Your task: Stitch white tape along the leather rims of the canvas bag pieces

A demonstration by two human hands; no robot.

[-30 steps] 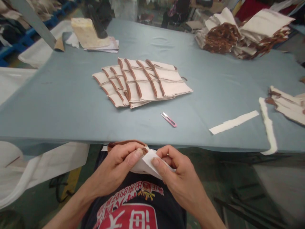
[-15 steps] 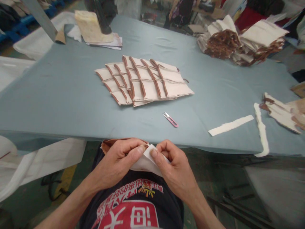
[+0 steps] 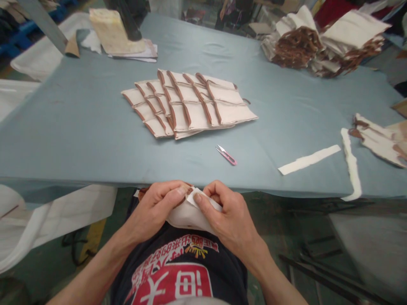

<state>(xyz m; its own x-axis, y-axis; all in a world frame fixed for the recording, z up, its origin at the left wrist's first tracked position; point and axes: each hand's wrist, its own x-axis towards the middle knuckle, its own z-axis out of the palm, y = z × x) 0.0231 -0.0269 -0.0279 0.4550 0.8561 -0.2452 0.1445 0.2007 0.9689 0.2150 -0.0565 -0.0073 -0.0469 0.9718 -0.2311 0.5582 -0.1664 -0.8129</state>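
Blue-grey cloth [image 3: 79, 148] covers a broad worktable in a cluttered workroom, its near edge just beyond my grip. Low to the left of my hands stands a white bin [image 3: 33, 228]; far ahead on that side sits a yellowed block [image 3: 111, 34] on some papers. Over my lap, my left hand [image 3: 155, 207] is closed, thumb against fingers, on a cream fabric piece [image 3: 181, 216] with brown edging, held between both hands. Beside that thumb, my right hand [image 3: 227, 209] pinches a white flap [image 3: 192, 198] firmly under its thumb; whether it belongs to the piece I cannot tell. Straight ahead of my grip, cream panels [image 3: 197, 117] with brown edges lie overlapped, and nearer me rest pink-handled snips [image 3: 227, 156], blades parted. Farther off to the right rise folded bundles [image 3: 346, 31] of cream and brown. Nearer, right of my grip, lie a straight white strip [image 3: 310, 160], a bent strip [image 3: 351, 165] and a crumpled brown-and-cream piece [image 3: 378, 140].
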